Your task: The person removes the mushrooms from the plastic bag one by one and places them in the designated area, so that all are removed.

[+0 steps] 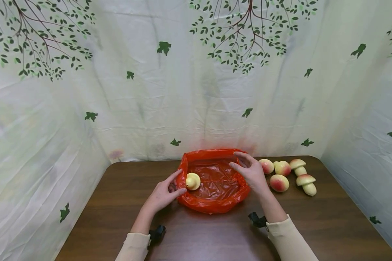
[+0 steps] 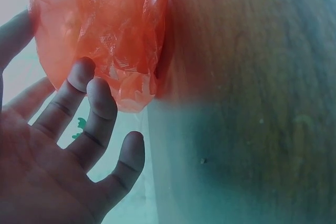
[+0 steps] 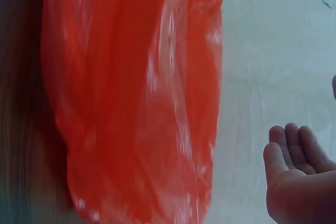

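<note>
An open red plastic bag (image 1: 212,206) stands on the table with its rim folded outward. Inside it, by the left wall, lies a pale yellow toy mushroom (image 1: 193,181), stem up. My left hand (image 1: 163,194) is at the bag's left side, thumb and fingers spread around the rim; the left wrist view shows its fingers (image 2: 102,103) loosely bent in front of the thin plastic. Over the right rim hovers my right hand (image 1: 253,174), fingers extended toward the opening and nothing held in them. The bag's side (image 3: 136,98) fills much of the right wrist view.
Right of the bag lie several red-and-yellow toy peaches (image 1: 279,183) and two toy mushrooms (image 1: 307,184). The brown wooden table (image 1: 209,235) ends at a leaf-printed white curtain (image 1: 199,90) behind. Black wrist cameras (image 1: 257,220) are strapped to both wrists.
</note>
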### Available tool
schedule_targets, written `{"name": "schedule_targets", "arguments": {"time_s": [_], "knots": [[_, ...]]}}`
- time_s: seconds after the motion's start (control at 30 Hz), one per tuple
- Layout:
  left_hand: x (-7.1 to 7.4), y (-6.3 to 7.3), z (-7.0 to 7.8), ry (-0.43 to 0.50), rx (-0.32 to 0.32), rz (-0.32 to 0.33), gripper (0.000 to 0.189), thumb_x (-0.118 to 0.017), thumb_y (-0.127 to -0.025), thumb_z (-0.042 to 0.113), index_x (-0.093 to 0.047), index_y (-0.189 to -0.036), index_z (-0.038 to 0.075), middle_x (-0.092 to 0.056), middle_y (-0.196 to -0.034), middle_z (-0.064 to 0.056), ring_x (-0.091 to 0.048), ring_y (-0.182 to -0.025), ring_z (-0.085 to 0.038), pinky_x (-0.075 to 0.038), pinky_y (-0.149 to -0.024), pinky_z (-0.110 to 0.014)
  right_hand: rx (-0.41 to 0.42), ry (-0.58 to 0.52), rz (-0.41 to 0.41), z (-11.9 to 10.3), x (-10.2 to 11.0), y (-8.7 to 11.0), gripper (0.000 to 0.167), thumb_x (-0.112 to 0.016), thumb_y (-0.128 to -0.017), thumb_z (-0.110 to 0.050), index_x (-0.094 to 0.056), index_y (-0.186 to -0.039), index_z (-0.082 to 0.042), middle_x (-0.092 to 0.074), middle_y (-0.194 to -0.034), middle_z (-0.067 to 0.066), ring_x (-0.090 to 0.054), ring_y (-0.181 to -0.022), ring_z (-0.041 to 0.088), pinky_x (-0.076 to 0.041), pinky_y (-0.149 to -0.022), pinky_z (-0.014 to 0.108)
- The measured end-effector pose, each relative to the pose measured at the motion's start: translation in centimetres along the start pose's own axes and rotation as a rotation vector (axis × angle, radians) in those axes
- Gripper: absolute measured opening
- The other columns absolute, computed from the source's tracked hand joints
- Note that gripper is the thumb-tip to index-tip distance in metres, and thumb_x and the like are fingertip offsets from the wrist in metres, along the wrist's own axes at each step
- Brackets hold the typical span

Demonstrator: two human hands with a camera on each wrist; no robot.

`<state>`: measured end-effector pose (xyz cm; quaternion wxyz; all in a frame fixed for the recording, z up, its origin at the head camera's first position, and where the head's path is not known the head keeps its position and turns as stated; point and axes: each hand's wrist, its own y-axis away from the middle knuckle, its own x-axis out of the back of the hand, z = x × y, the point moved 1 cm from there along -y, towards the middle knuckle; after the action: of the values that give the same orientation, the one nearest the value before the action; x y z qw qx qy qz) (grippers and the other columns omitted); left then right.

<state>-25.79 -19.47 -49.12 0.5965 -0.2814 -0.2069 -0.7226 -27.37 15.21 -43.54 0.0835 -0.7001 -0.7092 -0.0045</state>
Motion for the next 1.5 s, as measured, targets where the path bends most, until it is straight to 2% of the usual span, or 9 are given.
{"name": "schedule_targets", "arguments": {"time_s": [0.17,0.47,0.77,1.13,1.33,1.5], "knots": [[0.0,0.0,0.0,0.0,-0.013,-0.001,0.078,-0.08,-0.094,0.045,-0.046,-0.162,0.027,-0.062,-0.1,-0.004,-0.056,-0.081,-0.016,-0.048,-0.068,-0.027,0.002,-0.038,-0.039,0.4,-2.0,-0.2,0.056,-0.079,-0.098,-0.022,-0.059,-0.147,-0.004,-0.055,-0.155,0.02,-0.048,-0.152,0.036,-0.042,-0.12,0.046],[0.0,-0.1,0.0,0.001,-0.009,0.0,0.076,-0.08,-0.095,0.037,-0.046,-0.162,0.027,-0.062,-0.098,-0.004,-0.056,-0.08,-0.016,-0.049,-0.066,-0.027,-0.002,-0.02,-0.082,0.8,-5.2,-0.5,0.054,-0.08,-0.096,-0.023,-0.061,-0.146,-0.009,-0.059,-0.153,0.016,-0.05,-0.151,0.036,-0.042,-0.121,0.051],[0.0,0.1,0.2,0.013,0.016,-0.007,0.077,-0.081,-0.093,0.042,-0.046,-0.162,0.03,-0.061,-0.094,-0.003,-0.056,-0.081,-0.018,-0.05,-0.066,-0.029,-0.019,-0.02,-0.122,1.8,-8.2,-0.6,0.054,-0.081,-0.095,-0.02,-0.063,-0.144,-0.007,-0.062,-0.151,0.017,-0.053,-0.146,0.042,-0.049,-0.114,0.052],[0.0,0.1,0.2,0.017,0.03,-0.013,0.078,-0.081,-0.093,0.044,-0.045,-0.162,0.033,-0.061,-0.095,-0.003,-0.056,-0.083,-0.019,-0.051,-0.067,-0.03,-0.056,0.055,-0.147,3.3,-10.1,-0.9,0.059,-0.084,-0.093,-0.034,-0.064,-0.144,-0.012,-0.062,-0.15,0.014,-0.053,-0.147,0.042,-0.047,-0.116,0.057],[-0.1,0.1,0.3,0.01,0.017,-0.012,0.076,-0.08,-0.095,0.038,-0.045,-0.162,0.031,-0.061,-0.095,-0.003,-0.056,-0.082,-0.019,-0.051,-0.066,-0.029,-0.035,0.091,-0.161,4.1,-11.0,-0.9,0.063,-0.086,-0.091,-0.036,-0.064,-0.143,-0.007,-0.062,-0.148,0.018,-0.057,-0.142,0.044,-0.048,-0.114,0.058],[-0.1,0.2,0.4,0.014,0.024,-0.013,0.077,-0.08,-0.094,0.039,-0.045,-0.162,0.032,-0.061,-0.094,-0.003,-0.056,-0.082,-0.019,-0.051,-0.066,-0.03,-0.027,0.147,-0.169,4.7,-11.7,-1.1,0.064,-0.086,-0.09,-0.038,-0.065,-0.142,-0.008,-0.063,-0.145,0.016,-0.061,-0.137,0.041,-0.051,-0.111,0.056]]}}
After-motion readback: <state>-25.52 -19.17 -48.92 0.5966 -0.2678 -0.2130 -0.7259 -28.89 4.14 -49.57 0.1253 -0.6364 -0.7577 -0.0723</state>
